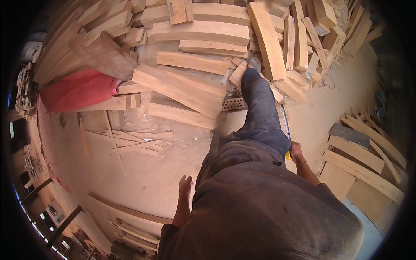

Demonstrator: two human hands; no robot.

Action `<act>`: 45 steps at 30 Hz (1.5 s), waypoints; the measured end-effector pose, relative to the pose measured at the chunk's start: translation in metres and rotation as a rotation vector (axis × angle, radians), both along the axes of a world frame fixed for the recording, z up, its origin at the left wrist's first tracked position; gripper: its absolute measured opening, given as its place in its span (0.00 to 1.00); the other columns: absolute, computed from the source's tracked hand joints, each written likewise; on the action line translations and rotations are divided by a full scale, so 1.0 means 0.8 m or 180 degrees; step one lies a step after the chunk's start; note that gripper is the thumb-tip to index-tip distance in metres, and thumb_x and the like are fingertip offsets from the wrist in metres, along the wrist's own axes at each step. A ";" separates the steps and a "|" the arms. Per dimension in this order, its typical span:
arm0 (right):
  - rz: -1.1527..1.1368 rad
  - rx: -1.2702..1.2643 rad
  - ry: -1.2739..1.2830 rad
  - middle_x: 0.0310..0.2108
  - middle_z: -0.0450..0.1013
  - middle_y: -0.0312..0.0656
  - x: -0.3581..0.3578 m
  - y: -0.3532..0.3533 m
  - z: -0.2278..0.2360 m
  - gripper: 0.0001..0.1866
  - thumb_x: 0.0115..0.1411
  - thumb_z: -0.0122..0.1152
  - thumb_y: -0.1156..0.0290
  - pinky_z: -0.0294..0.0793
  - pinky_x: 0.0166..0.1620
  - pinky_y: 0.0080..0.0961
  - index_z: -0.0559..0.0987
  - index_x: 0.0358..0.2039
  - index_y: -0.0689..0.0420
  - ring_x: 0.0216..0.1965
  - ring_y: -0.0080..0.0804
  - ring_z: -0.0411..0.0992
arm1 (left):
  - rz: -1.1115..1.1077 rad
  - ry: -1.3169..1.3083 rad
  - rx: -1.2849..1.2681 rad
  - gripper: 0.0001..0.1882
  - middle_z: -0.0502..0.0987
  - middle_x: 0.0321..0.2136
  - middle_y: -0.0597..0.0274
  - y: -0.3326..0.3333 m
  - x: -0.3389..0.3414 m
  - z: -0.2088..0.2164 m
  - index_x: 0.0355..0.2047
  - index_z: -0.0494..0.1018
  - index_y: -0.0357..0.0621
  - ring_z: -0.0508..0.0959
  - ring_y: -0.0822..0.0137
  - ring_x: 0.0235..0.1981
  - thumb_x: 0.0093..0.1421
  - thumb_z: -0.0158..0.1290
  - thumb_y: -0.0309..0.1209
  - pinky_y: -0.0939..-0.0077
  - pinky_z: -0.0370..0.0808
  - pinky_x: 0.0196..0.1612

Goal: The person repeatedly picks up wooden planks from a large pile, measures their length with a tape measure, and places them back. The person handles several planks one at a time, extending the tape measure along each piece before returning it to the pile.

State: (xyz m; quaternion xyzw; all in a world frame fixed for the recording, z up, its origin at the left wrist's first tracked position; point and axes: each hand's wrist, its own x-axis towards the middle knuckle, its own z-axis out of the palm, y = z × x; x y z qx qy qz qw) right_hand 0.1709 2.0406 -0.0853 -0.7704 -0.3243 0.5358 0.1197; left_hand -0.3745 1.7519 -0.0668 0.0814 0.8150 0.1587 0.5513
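My right hand [296, 150], beside my right thigh, is closed around a yellow tape measure [287, 155]. Its narrow blade [285, 120] is pulled out and runs forward along my leg toward the wood pile. At my left side hangs my left hand [185, 185], holding nothing, with its fingers apart. My leg [258, 102] reaches forward, and the sandalled foot [254, 64] is among the timbers near a short wood block [238, 74]. Ahead of me lie thick planks, one of them a broad board [180, 90] set at a slant.
Stacked timbers [201, 31] spread across the far side, with a long upright-lying beam [267, 41] at centre right. A red cloth [78, 92] drapes over wood at the left. A perforated brick [233, 104] sits near my leg. Thin strips [130, 141] litter the floor; more boards [362, 173] lie right.
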 end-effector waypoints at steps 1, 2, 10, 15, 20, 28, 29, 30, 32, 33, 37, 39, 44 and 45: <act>0.0011 0.0065 0.0050 0.19 0.72 0.41 -0.003 0.023 -0.002 0.11 0.59 0.54 0.70 0.60 0.20 0.28 0.80 0.26 0.64 0.16 0.29 0.66 | 0.0556 -0.0097 0.0015 0.41 0.75 0.31 0.56 0.007 0.002 -0.003 0.66 0.55 0.20 0.76 0.65 0.33 0.60 0.52 0.39 0.70 0.75 0.41; 0.0042 -0.0023 0.0034 0.20 0.72 0.41 -0.038 0.056 0.033 0.11 0.59 0.55 0.69 0.63 0.23 0.27 0.80 0.27 0.64 0.19 0.29 0.68 | 0.0628 -0.0086 0.0105 0.41 0.75 0.30 0.56 0.013 0.000 -0.003 0.66 0.55 0.20 0.75 0.66 0.34 0.59 0.52 0.39 0.71 0.74 0.41; -0.0098 0.0278 0.0358 0.22 0.72 0.39 -0.077 0.081 0.042 0.12 0.65 0.50 0.71 0.68 0.27 0.27 0.79 0.30 0.62 0.21 0.29 0.69 | 0.0302 -0.0008 0.1093 0.37 0.75 0.29 0.58 0.056 -0.021 0.033 0.64 0.56 0.18 0.74 0.70 0.34 0.63 0.50 0.36 0.76 0.72 0.42; 0.0129 0.0166 0.0342 0.21 0.73 0.39 -0.095 -0.002 0.017 0.10 0.61 0.56 0.70 0.69 0.28 0.30 0.81 0.27 0.60 0.22 0.27 0.71 | 0.0949 -0.0065 0.0546 0.40 0.79 0.34 0.55 -0.051 -0.013 -0.013 0.65 0.56 0.20 0.78 0.69 0.34 0.61 0.55 0.38 0.75 0.74 0.37; 0.3879 0.1429 -0.2574 0.20 0.75 0.43 0.015 -0.093 -0.034 0.11 0.61 0.53 0.73 0.75 0.30 0.34 0.79 0.23 0.61 0.23 0.34 0.77 | -0.0343 0.0507 0.0543 0.38 0.75 0.54 0.32 -0.193 -0.004 -0.237 0.57 0.68 0.20 0.76 0.50 0.57 0.58 0.61 0.44 0.63 0.72 0.59; 0.0285 -0.0101 -0.0376 0.22 0.77 0.50 -0.018 -0.082 0.043 0.14 0.58 0.54 0.69 0.72 0.26 0.36 0.82 0.27 0.67 0.21 0.41 0.75 | 0.0569 -0.0203 0.0675 0.39 0.78 0.39 0.52 -0.077 0.004 -0.065 0.65 0.58 0.24 0.78 0.63 0.36 0.62 0.57 0.39 0.73 0.73 0.35; 0.0156 0.0000 -0.0325 0.21 0.76 0.51 -0.021 -0.067 0.046 0.14 0.59 0.53 0.69 0.71 0.26 0.35 0.81 0.27 0.67 0.20 0.40 0.75 | 0.0924 -0.0319 0.0754 0.40 0.78 0.36 0.56 -0.067 0.007 -0.061 0.66 0.57 0.24 0.77 0.67 0.31 0.62 0.57 0.38 0.75 0.71 0.30; 0.0010 0.0091 -0.0257 0.20 0.75 0.51 -0.030 -0.055 0.054 0.14 0.59 0.53 0.69 0.70 0.25 0.34 0.80 0.27 0.68 0.20 0.40 0.74 | 0.1464 -0.0382 0.0948 0.40 0.75 0.32 0.61 -0.069 0.010 -0.070 0.66 0.56 0.24 0.74 0.73 0.27 0.62 0.57 0.38 0.78 0.66 0.25; -0.0084 0.0187 -0.0158 0.20 0.75 0.50 -0.056 -0.025 0.079 0.14 0.59 0.52 0.69 0.70 0.25 0.34 0.80 0.28 0.67 0.19 0.39 0.73 | 0.1589 -0.0399 0.1022 0.40 0.74 0.31 0.61 -0.070 0.001 -0.081 0.67 0.56 0.25 0.74 0.72 0.27 0.62 0.57 0.37 0.78 0.66 0.26; -0.0112 0.0233 -0.0122 0.18 0.72 0.44 -0.063 -0.016 0.079 0.13 0.62 0.53 0.69 0.62 0.21 0.34 0.80 0.27 0.63 0.15 0.33 0.64 | 0.1595 -0.0370 0.1038 0.40 0.74 0.31 0.61 -0.064 -0.004 -0.080 0.67 0.55 0.25 0.74 0.72 0.27 0.62 0.57 0.37 0.78 0.66 0.26; -0.0059 0.0453 -0.0061 0.19 0.71 0.43 -0.075 0.014 0.069 0.13 0.61 0.52 0.70 0.65 0.24 0.33 0.78 0.24 0.64 0.18 0.32 0.68 | 0.1684 -0.0239 0.0969 0.39 0.77 0.35 0.56 -0.044 -0.021 -0.077 0.68 0.54 0.27 0.78 0.68 0.31 0.64 0.55 0.37 0.75 0.68 0.27; -0.0264 0.0491 0.0037 0.18 0.70 0.38 -0.074 0.024 0.058 0.13 0.61 0.57 0.70 0.62 0.23 0.31 0.78 0.22 0.63 0.19 0.27 0.66 | 0.1599 -0.0370 0.0810 0.38 0.79 0.41 0.51 -0.038 -0.028 -0.075 0.69 0.52 0.28 0.80 0.62 0.32 0.66 0.53 0.36 0.72 0.71 0.29; -0.0415 0.0827 0.0070 0.19 0.72 0.38 -0.089 0.017 0.074 0.13 0.61 0.57 0.71 0.63 0.25 0.28 0.79 0.22 0.64 0.20 0.25 0.66 | 0.0632 -0.0373 0.0322 0.37 0.79 0.42 0.48 0.009 -0.042 -0.061 0.69 0.51 0.29 0.81 0.60 0.31 0.67 0.52 0.34 0.72 0.71 0.29; -0.0441 0.0789 0.0024 0.19 0.72 0.38 -0.085 0.010 0.080 0.13 0.60 0.57 0.71 0.64 0.25 0.29 0.78 0.21 0.64 0.21 0.25 0.66 | 0.0655 -0.0427 0.0366 0.37 0.79 0.42 0.48 0.018 -0.048 -0.068 0.69 0.51 0.30 0.81 0.60 0.31 0.67 0.52 0.34 0.72 0.71 0.29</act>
